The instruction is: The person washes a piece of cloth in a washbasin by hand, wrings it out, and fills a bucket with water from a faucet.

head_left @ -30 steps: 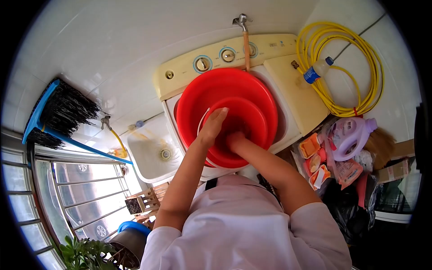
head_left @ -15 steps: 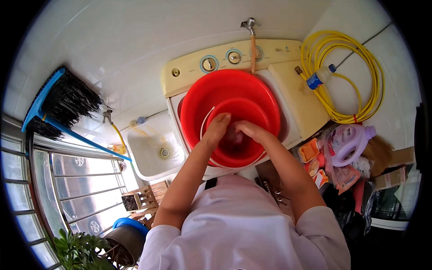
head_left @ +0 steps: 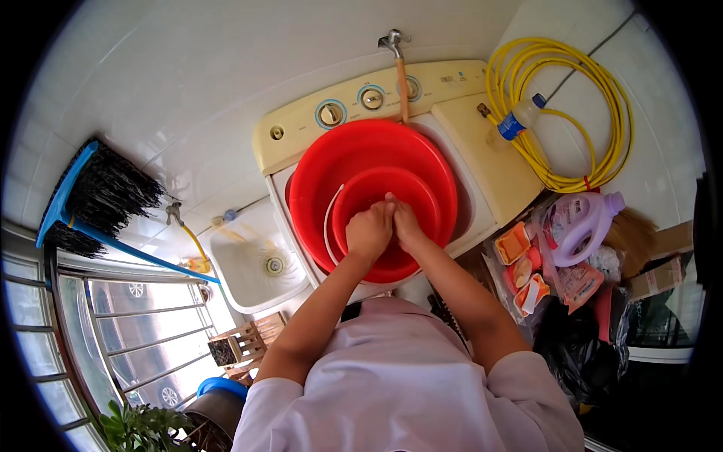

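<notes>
My left hand point(head_left: 369, 231) is closed, its fingers curled inward and pressed against my right hand point(head_left: 405, 224), which is closed too. Whatever lies between them, if anything, is hidden by the fingers. Both hands are over the mouth of a red bucket point(head_left: 384, 182) with a thin white handle point(head_left: 328, 226). The bucket sits inside a larger red basin point(head_left: 312, 169). That basin rests on a cream-coloured twin-tub washing machine point(head_left: 482, 162). The bottom of the bucket is mostly covered by my hands and forearms.
A tap point(head_left: 394, 43) is on the wall behind the machine. To the left are a white sink point(head_left: 239, 282) and a blue broom point(head_left: 128, 245). On the right, a coiled yellow hose point(head_left: 625, 128) hangs above a purple detergent jug point(head_left: 591, 218) and a black bag point(head_left: 568, 339).
My hands have come together from slightly apart and are raised a little out of the bucket. The pinkish thing seen between them before is hidden. The view has shifted slightly.
</notes>
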A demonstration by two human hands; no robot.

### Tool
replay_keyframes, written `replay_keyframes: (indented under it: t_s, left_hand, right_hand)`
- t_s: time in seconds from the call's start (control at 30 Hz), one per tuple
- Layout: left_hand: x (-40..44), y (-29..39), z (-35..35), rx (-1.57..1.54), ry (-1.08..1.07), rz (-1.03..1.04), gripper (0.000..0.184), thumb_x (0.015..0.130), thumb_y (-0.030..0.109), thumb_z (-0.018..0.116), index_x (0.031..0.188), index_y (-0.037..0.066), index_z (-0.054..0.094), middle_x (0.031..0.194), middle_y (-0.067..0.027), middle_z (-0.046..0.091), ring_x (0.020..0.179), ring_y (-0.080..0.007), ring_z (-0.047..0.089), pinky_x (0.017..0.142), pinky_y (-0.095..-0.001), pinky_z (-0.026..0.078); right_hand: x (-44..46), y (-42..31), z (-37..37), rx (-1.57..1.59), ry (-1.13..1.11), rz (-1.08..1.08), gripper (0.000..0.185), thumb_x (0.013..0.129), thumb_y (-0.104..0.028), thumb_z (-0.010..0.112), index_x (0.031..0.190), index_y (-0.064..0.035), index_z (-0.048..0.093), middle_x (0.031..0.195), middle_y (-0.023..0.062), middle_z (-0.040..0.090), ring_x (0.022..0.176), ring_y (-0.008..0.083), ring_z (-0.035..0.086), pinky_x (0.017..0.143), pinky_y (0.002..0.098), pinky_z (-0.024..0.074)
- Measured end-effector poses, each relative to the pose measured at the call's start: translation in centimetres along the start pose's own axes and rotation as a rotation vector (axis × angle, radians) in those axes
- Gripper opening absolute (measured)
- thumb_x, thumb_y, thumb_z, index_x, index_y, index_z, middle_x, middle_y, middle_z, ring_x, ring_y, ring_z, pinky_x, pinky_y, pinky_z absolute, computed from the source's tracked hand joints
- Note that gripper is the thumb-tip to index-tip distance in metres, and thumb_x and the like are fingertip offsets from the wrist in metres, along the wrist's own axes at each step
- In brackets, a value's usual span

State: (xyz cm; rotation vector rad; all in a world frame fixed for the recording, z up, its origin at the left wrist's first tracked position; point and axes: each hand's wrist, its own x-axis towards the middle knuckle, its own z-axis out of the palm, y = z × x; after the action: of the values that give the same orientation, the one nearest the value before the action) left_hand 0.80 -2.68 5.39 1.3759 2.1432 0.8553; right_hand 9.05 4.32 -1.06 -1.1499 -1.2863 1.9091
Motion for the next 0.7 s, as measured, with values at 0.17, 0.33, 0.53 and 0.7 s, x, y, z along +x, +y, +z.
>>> replay_keyframes:
  t_s: [0.17,0.33,0.53,0.7]
  left_hand:
    - [0.7,-0.6,0.1,-0.043,0.078,-0.107,0.041,0.09,0.037,0.036,0.08,0.007,0.062,0.071,-0.0213,0.061,0.07,-0.0399,0.06,0.064,-0.0494,0.047]
    - [1.6,-2.0,0.5,-0.118,0.056,-0.115,0.039,0.09,0.035,0.037,0.081,0.005,0.06,0.074,-0.0219,0.061,0.074,-0.039,0.06,0.067,-0.0476,0.046]
    - [1.0,-1.6,-3.3,-0.142,0.142,0.004,0.028,0.09,0.026,0.042,0.076,0.003,0.052,0.075,-0.0197,0.059,0.069,-0.0368,0.059,0.062,-0.044,0.047]
    - [0.3,-1.6,-3.2,0.723,-0.101,0.11,0.014,0.082,0.02,0.052,0.09,0.009,0.058,0.088,-0.0113,0.061,0.082,-0.029,0.062,0.063,-0.0409,0.05]
  right_hand:
    - [-1.4,-1.4,0.6,-0.326,0.024,-0.13,0.041,0.094,-0.035,0.036,0.089,0.0001,0.057,0.081,0.0053,0.058,0.077,0.0159,0.053,0.069,0.0305,0.0405]
    - [-0.9,-1.1,-1.0,-0.558,-0.041,-0.257,0.037,0.093,-0.03,0.038,0.088,0.0009,0.057,0.081,0.0085,0.061,0.072,0.0193,0.055,0.068,0.0325,0.0424]
    - [-1.6,-7.1,-4.1,-0.773,-0.469,-0.247,0.056,0.068,0.001,0.063,0.12,-0.0022,0.043,0.111,0.0152,0.053,0.107,0.0279,0.051,0.092,0.0346,0.0399]
    - [-1.3,-7.2,-3.1,-1.073,-0.175,-0.647,0.056,0.067,0.012,0.052,0.12,-0.0031,0.043,0.111,0.017,0.051,0.104,0.0322,0.051,0.091,0.0372,0.0412]
